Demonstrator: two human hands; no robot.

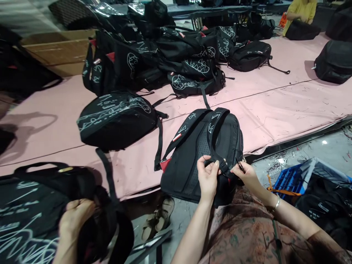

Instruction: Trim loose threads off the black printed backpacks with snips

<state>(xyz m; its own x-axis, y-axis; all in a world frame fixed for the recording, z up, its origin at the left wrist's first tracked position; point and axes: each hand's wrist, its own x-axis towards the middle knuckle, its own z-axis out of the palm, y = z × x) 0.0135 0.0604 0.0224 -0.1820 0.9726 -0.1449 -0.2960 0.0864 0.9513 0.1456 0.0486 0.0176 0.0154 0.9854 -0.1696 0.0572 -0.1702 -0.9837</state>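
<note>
A black backpack [181, 179] lies with its padded back and shoulder straps facing up at the table's near edge, partly over my lap. My left hand [208, 174] is closed in a pinch on a shoulder strap [212, 135], near its lower end. Close beside it, my right hand [246, 171] grips a small dark pointed tool [240, 165], its kind too small to make out. The fingertips of that hand are at the strap's buckle [226, 169]. White scribbled line drawings and a red-and-white tag mark the straps.
To the left, a co-worker's hand [75, 216] rests on another black backpack [24, 205]. More backpacks [118, 121] lie on the pink-covered table [275, 106]. A blue crate [291, 176] stands on the floor at right, near bags. Someone in yellow [301, 13] is at the far end.
</note>
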